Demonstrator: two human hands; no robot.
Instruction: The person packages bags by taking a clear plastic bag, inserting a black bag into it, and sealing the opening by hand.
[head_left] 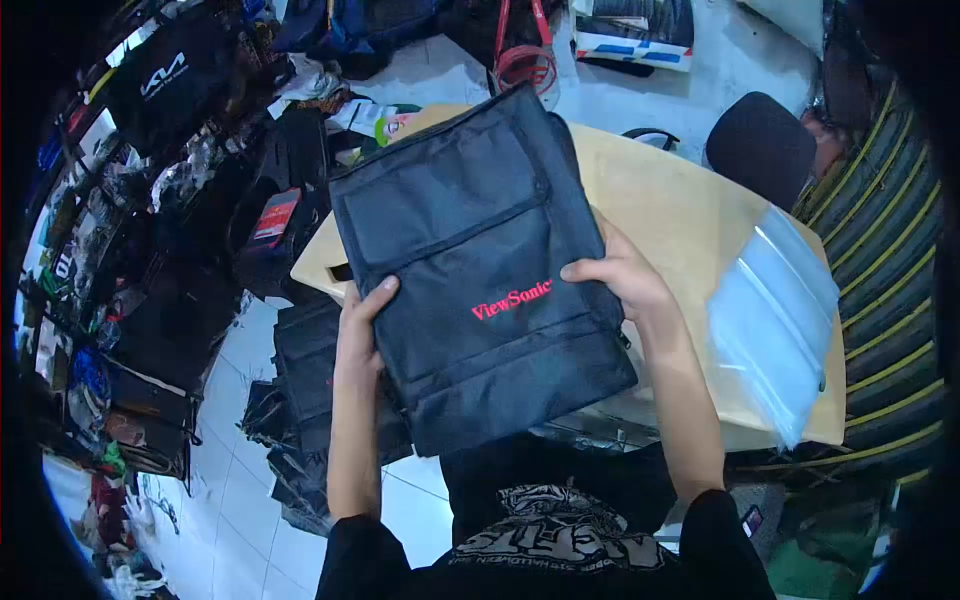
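A black fabric bag (470, 250) with red "ViewSonic" lettering and a flat front pocket is held up tilted before my body, above the near edge of the table. Gripping its left side is my left hand (362, 325), thumb on the front face and the other fingers behind it. My right hand (625, 275) grips the right side the same way, its thumb beside the lettering. The fingers behind the bag are mostly hidden.
Clear plastic sleeves (775, 320) lie on the right of the pale wooden table (650, 190). A black stool seat (762, 145) stands beyond it. Dark bags (310, 370) are piled on the floor at left, near crowded shelves. Black rolls with yellow edges (880, 260) line the right.
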